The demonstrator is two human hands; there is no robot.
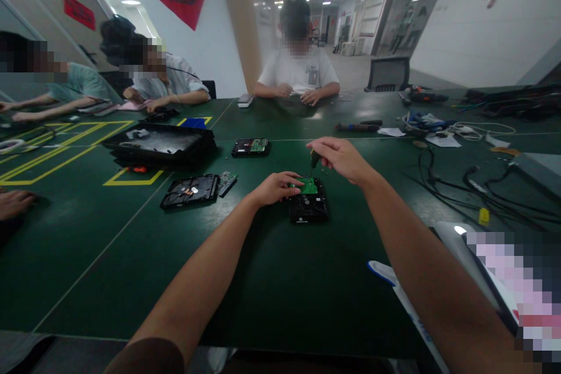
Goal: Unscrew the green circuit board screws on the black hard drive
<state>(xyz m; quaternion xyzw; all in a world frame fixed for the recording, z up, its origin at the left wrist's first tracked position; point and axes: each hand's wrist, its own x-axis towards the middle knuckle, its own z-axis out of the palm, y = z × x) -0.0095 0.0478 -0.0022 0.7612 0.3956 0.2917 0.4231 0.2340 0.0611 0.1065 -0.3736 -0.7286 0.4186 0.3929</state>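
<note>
Left hand lies flat on the hard drive, fingers spread loose over the green circuit board, holding nothing. Right hand is closed around a screwdriver, tip down on the board. Drive sits mid-table. A 2nd drive lies well left, a 3rd behind.

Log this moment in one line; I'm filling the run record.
left hand: rests on hard drive | right hand: holds screwdriver upright over green board
</note>
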